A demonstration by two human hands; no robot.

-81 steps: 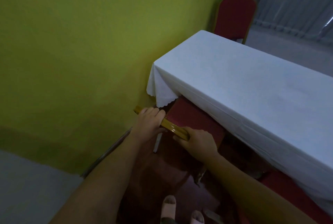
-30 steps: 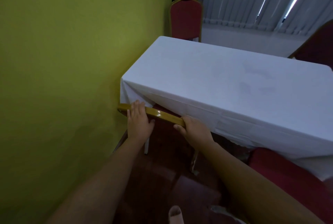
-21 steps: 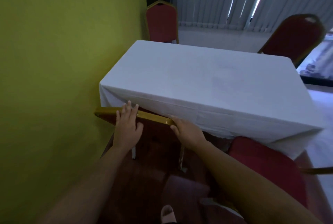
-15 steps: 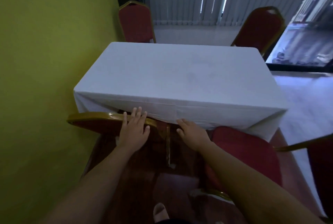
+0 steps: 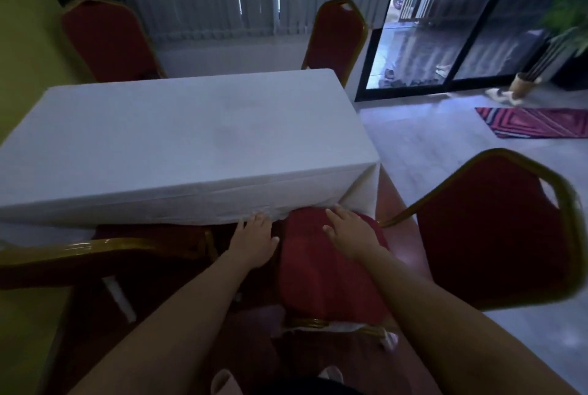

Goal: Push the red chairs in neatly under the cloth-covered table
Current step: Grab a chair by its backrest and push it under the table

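Note:
The table wears a white cloth that hangs over its near edge. At the left, a red chair with a gold frame stands with its seat under the cloth. A second red chair sits at the table's right corner, turned sideways, with its seat partly under the cloth and its back out to the right. My left hand is open, fingers spread, in the gap between the two chairs. Also open, my right hand lies flat on or just over the second chair's seat.
Two more red chairs stand at the table's far side, one on the left and one on the right. A yellow wall runs along the left. Tiled floor, a striped rug and a glass door lie to the right.
Both hands have let go of the left chair's gold back rail and moved right to the second chair. The view has swung right, bringing that chair's back into sight.

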